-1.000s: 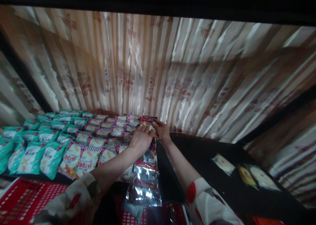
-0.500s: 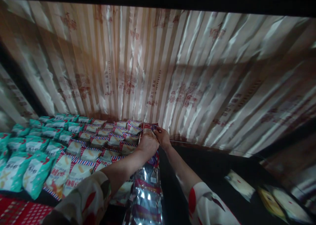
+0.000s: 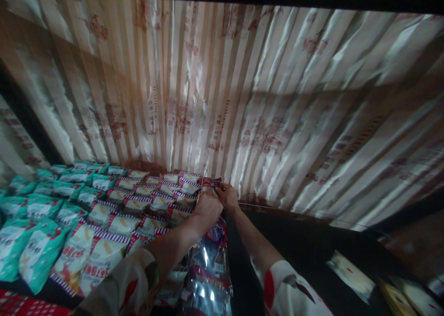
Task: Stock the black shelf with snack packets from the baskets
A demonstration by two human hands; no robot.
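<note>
The person in front of me is leaning both arms over a black surface (image 3: 284,242), and the two hands are meeting at its far side, near the pale, ribbed sheeting (image 3: 208,75) that is rising behind everything. The right hand (image 3: 228,196) is pinching the right edge of a dark red packet (image 3: 210,182), its fingers bent in and nearly closed on it. The left hand (image 3: 209,208) is lying over the near part of that packet, back of the hand upward; its fingertips are hidden, so I cannot tell how far they are closing or whether they are holding it. The red packet is standing at the far end of a row of shiny dark packets (image 3: 210,263), which is running toward the near side beneath the left wrist. Just left of it, cream bags with striped edges (image 3: 137,204) are filling several rows, and farther left teal bags (image 3: 41,253) are standing in rows of their own. A red basket (image 3: 31,305) is showing at the near left corner. Well apart on the right, a pale packet (image 3: 352,274) is lying flat, with a yellowish packet (image 3: 395,300) near it, both somewhat blurred. Patterned sleeves (image 3: 293,290) are covering the upper arms.
</note>
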